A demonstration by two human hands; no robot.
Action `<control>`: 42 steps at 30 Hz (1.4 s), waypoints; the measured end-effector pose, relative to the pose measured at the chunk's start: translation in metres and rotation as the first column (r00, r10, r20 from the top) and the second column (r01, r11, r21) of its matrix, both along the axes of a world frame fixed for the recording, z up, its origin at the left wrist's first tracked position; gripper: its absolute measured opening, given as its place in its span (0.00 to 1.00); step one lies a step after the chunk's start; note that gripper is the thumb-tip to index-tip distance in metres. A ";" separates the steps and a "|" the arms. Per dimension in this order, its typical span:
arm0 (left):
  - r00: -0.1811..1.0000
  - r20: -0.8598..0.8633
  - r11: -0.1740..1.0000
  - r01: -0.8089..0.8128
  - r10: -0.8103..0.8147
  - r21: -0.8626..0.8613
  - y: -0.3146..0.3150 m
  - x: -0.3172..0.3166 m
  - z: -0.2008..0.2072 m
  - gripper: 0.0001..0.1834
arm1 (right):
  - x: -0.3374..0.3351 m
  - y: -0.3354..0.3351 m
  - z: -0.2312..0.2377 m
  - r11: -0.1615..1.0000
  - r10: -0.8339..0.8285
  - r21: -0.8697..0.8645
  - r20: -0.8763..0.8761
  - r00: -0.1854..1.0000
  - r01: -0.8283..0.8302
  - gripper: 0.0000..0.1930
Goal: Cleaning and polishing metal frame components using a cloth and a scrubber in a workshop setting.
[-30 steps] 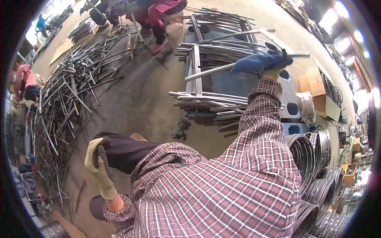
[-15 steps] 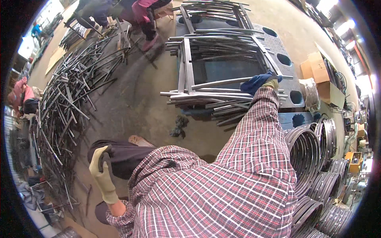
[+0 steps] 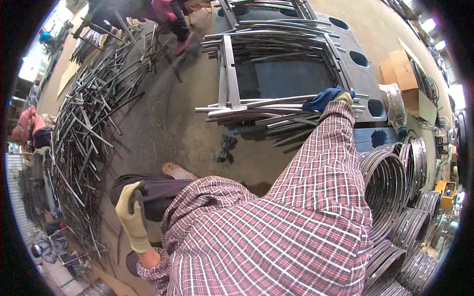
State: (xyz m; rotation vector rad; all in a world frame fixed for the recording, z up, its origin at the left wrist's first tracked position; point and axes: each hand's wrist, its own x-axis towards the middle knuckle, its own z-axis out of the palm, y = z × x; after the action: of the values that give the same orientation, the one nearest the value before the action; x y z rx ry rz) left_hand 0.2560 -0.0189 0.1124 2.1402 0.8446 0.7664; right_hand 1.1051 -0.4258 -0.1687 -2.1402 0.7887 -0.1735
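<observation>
My right hand (image 3: 344,97), in a pale glove, is closed on a blue cloth (image 3: 320,100). The cloth lies around a grey metal tube (image 3: 276,101) near its right end, on top of a stack of similar tubes (image 3: 232,114). Part of the tube is hidden under the cloth, and most of my fingers are too. Far to the left, beside my knee, my left hand (image 3: 132,207) wears a pale glove with dark fingertips. Its fingers are loosely bent and apart from the thumb, with nothing seen between them. Upright metal bars (image 3: 230,74) flank the tubes.
A blue-grey table with round holes (image 3: 360,86) bears the tubes. Loose metal rods (image 3: 81,128) cover the floor at left. Coiled metal rings (image 3: 382,195) stand close at right, below cardboard boxes (image 3: 399,69). Other people work at far left, one in pink (image 3: 30,121).
The view has shifted slightly, so the table sits higher in it. My right hand stays at the tube's right end with the cloth. My left hand keeps its loose curl.
</observation>
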 end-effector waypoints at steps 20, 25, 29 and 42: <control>0.989 -0.147 1.000 -0.018 0.015 -0.018 -0.014 0.015 0.013 0.18 | -0.129 0.116 0.035 0.986 -0.063 0.156 0.026 0.998 0.058 0.28; 0.982 -0.189 0.999 -0.019 0.012 -0.035 -0.014 0.010 0.010 0.20 | -0.123 0.131 0.034 0.968 0.014 0.252 0.047 0.999 -0.025 0.26; 0.978 -0.206 0.999 -0.047 0.043 -0.017 -0.015 0.006 0.007 0.20 | -0.155 0.161 0.023 0.788 0.585 -0.331 0.137 0.799 -0.520 0.22; 0.964 -0.260 0.998 -0.059 0.055 -0.008 -0.022 0.009 0.014 0.21 | -0.211 0.234 0.058 -0.285 0.683 -0.533 -0.696 0.221 -0.797 0.13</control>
State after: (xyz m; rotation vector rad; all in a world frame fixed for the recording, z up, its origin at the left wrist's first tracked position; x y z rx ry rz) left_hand 0.2653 -0.0405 0.1265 2.2415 1.0479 0.5113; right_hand 0.8946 -0.1915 -0.1112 -3.2099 -1.2420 0.3685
